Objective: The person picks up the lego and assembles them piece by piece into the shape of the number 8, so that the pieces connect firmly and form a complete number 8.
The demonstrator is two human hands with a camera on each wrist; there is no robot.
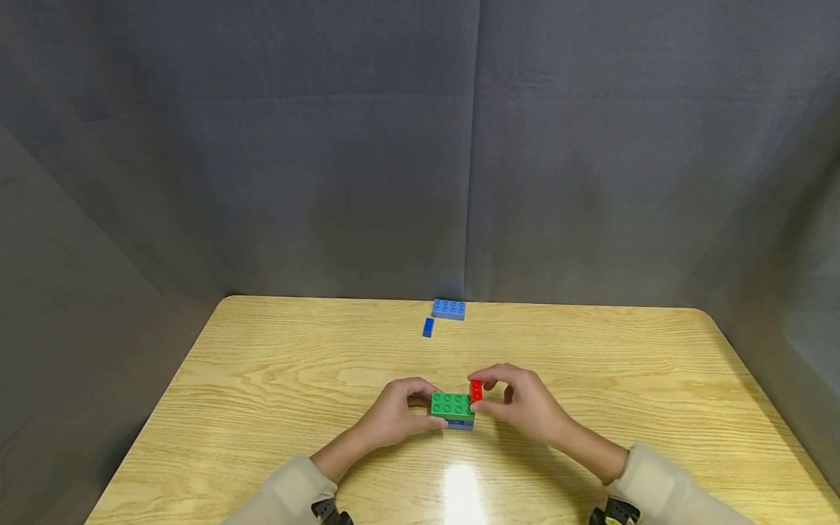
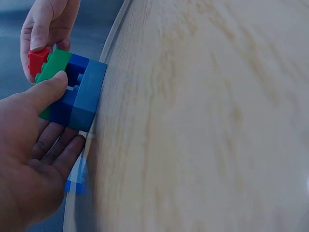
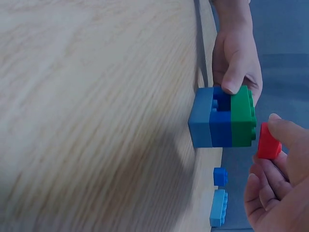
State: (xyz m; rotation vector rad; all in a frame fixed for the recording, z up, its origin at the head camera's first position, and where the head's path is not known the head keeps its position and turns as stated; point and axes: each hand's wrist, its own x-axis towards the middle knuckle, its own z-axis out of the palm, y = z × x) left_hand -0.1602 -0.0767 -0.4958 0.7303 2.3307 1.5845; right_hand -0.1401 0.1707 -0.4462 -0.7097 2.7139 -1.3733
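A stack of toy building bricks stands on the table in front of me. Its top is a green eight-stud brick (image 1: 448, 403), beneath which sit two small dark blue bricks (image 3: 220, 129) with a gap between them. A lighter blue brick (image 3: 200, 126) forms the bottom layer. My left hand (image 1: 392, 415) grips the stack from its left side, thumb on the near face and fingers behind. Between thumb and fingertips, my right hand (image 1: 527, 405) pinches a small red brick (image 1: 476, 391) just over the green brick's right end. A narrow space separates red from green in the right wrist view.
Toward the back edge of the wooden table (image 1: 295, 343) lie a light blue eight-stud brick (image 1: 449, 310) and a small dark blue brick (image 1: 428, 327). Grey cloth (image 1: 341, 182) hangs behind the table and along both sides.
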